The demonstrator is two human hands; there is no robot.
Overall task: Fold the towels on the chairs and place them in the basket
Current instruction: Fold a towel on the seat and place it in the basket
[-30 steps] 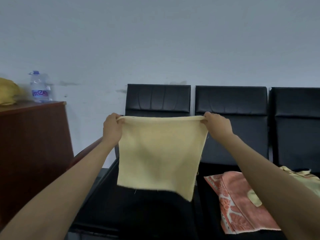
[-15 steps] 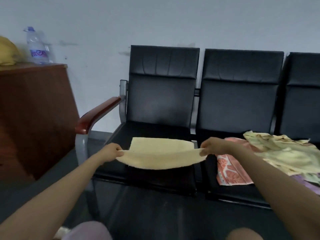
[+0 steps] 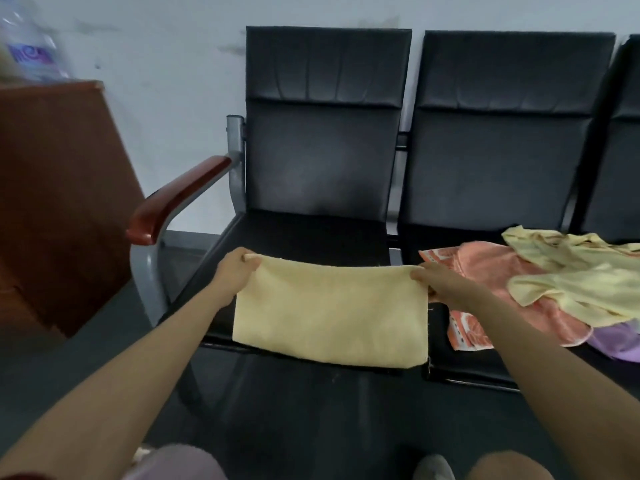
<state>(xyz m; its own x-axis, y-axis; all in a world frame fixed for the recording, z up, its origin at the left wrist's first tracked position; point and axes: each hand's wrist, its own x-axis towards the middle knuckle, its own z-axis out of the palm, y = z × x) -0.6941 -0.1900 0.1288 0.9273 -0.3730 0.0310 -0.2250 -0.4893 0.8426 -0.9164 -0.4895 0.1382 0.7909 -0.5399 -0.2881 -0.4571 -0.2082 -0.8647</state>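
A pale yellow towel (image 3: 329, 313) lies folded in half on the seat of the left black chair (image 3: 311, 233), its near edge hanging just over the seat front. My left hand (image 3: 235, 268) pinches its far left corner. My right hand (image 3: 436, 277) pinches the far right corner. On the middle chair (image 3: 498, 150) sit unfolded towels: an orange patterned one (image 3: 485, 271), a crumpled pale yellow one (image 3: 571, 275) on top of it, and a purple one (image 3: 616, 341) at the right edge. No basket is in view.
A brown wooden cabinet (image 3: 59, 188) stands left of the chairs, with a blurred water bottle (image 3: 27, 46) on top. The left chair has a red-brown armrest (image 3: 176, 199) on a grey metal frame. A third black chair (image 3: 623, 133) is at the far right.
The towel was held up spread in the air, then lowered onto the left seat and folded in half toward me. The view has tilted down and come closer to the chairs.
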